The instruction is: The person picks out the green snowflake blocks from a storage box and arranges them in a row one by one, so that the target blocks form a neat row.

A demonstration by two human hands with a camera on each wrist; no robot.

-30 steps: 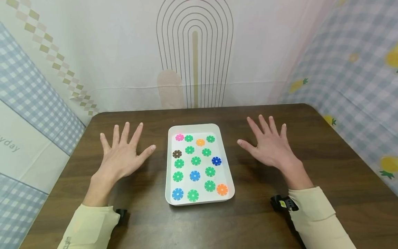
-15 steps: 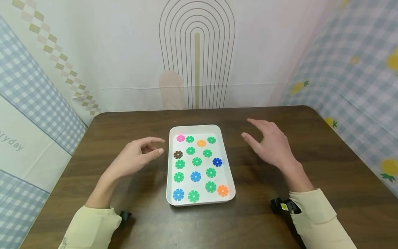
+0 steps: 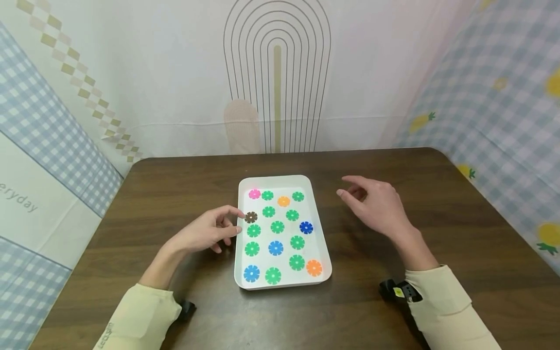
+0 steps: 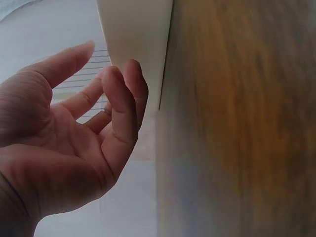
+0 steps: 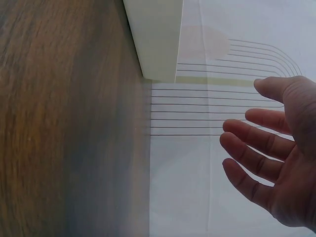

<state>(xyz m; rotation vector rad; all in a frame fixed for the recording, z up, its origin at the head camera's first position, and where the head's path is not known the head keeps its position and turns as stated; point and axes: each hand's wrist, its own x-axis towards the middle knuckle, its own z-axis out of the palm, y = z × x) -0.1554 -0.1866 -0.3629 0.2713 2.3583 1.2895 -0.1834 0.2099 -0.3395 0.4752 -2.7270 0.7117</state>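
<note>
A white tray (image 3: 275, 182) lies on the table with several notched plastic snowflake discs in it, most of them green. My left hand (image 3: 204, 231) reaches over the tray's left rim, index fingertip right beside the brown snowflake disc (image 3: 251, 217), thumb lower down at the rim. In the left wrist view, that hand (image 4: 84, 123) has loosely bent fingers with nothing between them, close to the tray's outer wall (image 4: 136, 34). My right hand (image 3: 377, 206) hovers right of the tray, fingers loosely bent; the right wrist view shows its palm side (image 5: 276, 153) and no object held.
The dark wooden table (image 3: 350, 311) surrounds the tray. Behind it hangs a white patterned cloth (image 3: 175, 73), with checked cloth (image 3: 494, 121) along the right. Black wrist devices sit at the left cuff (image 3: 187, 310) and the right cuff (image 3: 400, 291).
My left hand has moved right to the tray's rim, its spread fingers now bent. The right hand has relaxed from spread to loosely curled, staying in nearly the same place. The discs have not moved.
</note>
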